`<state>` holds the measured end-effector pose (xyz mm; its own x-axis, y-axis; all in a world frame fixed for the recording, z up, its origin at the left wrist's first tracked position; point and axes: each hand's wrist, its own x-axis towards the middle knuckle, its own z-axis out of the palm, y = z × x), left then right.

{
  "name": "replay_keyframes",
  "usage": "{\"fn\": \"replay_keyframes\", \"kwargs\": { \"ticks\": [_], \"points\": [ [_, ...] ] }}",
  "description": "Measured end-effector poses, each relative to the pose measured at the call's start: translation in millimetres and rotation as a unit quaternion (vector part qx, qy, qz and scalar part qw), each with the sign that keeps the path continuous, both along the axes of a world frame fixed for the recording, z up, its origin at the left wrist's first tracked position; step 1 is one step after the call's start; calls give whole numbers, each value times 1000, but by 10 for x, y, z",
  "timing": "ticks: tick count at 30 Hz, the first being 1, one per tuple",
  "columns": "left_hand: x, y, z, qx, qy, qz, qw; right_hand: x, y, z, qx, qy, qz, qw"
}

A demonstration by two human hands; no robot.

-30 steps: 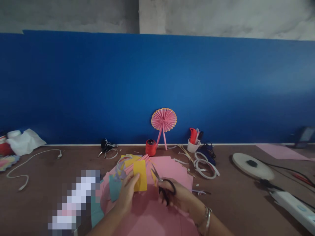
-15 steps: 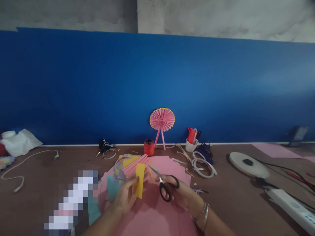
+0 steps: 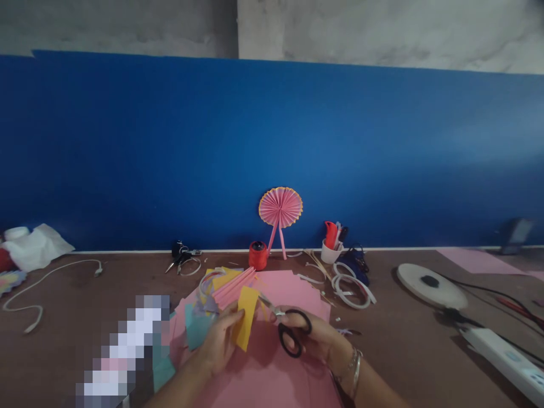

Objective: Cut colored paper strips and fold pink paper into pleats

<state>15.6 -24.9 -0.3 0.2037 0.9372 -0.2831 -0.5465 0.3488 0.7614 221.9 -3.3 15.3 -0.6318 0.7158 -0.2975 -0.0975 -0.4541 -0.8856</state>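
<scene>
My left hand (image 3: 219, 343) pinches a small yellow paper piece (image 3: 246, 316) upright over a big pink paper sheet (image 3: 272, 368). My right hand (image 3: 321, 339) grips black-handled scissors (image 3: 285, 328), fingers through the loops, with the blades pointing left into the yellow piece's right edge. A folded pink paper strip bundle (image 3: 233, 284) lies just behind the yellow piece, beside yellow scraps (image 3: 221, 276) and a teal paper piece (image 3: 196, 331).
A pink paper fan (image 3: 280, 211) leans on the blue wall behind a red thread spool (image 3: 257, 255). A white cup with tools (image 3: 332, 245), white tape rings (image 3: 351, 288), a white round disc (image 3: 431, 284), a power strip (image 3: 505, 358), a white cable (image 3: 46, 283) and keys (image 3: 182, 255) lie about.
The scissors have swung from tilted up and right of the yellow piece to lying nearly level with the blades at its edge. The yellow piece has turned edge-on and tilted.
</scene>
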Motion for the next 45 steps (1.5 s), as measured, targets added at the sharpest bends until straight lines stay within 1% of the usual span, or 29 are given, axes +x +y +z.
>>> {"fn": "replay_keyframes", "kwargs": {
  "ticks": [3,4,5,6,7,8,9,10,11,12,14,19,21,23,25,27,29,30,31,32,33,35,36,37,38,40,41,42,45],
  "points": [
    [-15,25,-44,9,10,30,999,63,55,21,51,-50,-19,997],
    [-20,36,-56,15,11,46,999,90,89,23,84,-103,-48,990],
    [-26,47,-64,20,10,61,998,116,126,21,127,-180,-88,972],
    [-31,55,-67,21,9,76,997,142,162,16,175,-275,-132,936],
    [-35,61,-63,17,4,85,996,167,194,9,223,-379,-171,882],
    [-37,64,-53,11,-6,88,996,190,221,1,262,-476,-198,816],
    [-39,64,-38,4,-22,86,996,212,242,-8,289,-554,-209,752],
    [-39,62,-20,-1,-43,84,996,234,258,-17,307,-609,-207,702],
    [-39,59,-2,-6,-67,82,994,256,269,-27,314,-644,-196,670],
    [-39,57,13,-11,-90,82,993,280,279,-37,313,-663,-186,654],
    [-41,59,27,-25,-129,93,987,329,301,-58,308,-672,-179,649],
    [-70,96,-26,-46,-177,112,977,451,396,-124,339,-628,-196,673],
    [-78,111,-42,-46,-189,110,975,497,431,-144,348,-598,-205,693],
    [-78,119,-40,-50,-193,112,974,547,451,-144,347,-568,-194,720],
    [-72,120,-21,-56,-187,119,973,592,449,-121,346,-544,-162,747],
    [-63,117,2,-62,-180,121,974,607,422,-79,349,-528,-126,764],
    [-54,116,19,-63,-179,118,975,555,370,-33,362,-531,-132,754],
    [-51,117,22,-62,-180,118,975,494,334,-15,371,-541,-151,740],
    [-49,118,22,-61,-182,120,974,409,293,-2,380,-560,-182,713],
    [-49,119,18,-62,-186,121,973,302,246,5,383,-570,-198,699],
    [-51,120,12,-63,-190,120,972,180,195,5,384,-571,-192,700],
    [-60,119,-3,-63,-200,110,971,-77,92,-9,382,-567,-124,719],
    [-68,117,-10,-65,-205,103,971,-195,45,-18,396,-573,-85,713],
    [-76,116,-15,-65,-209,96,971,-295,5,-26,410,-588,-55,695],
    [-84,114,-20,-67,-211,88,971,-372,-26,-30,417,-606,-45,675],
    [-99,113,-25,-71,-217,74,971,-457,-54,-27,430,-620,-23,656],
    [-105,114,-28,-73,-221,68,970,-469,-49,-20,430,-621,-22,655],
    [-112,116,-31,-72,-226,65,969,-465,-31,-11,423,-614,-33,665],
    [-131,126,-45,-66,-237,61,967,-415,66,29,382,-568,-110,721]
  ]
}}
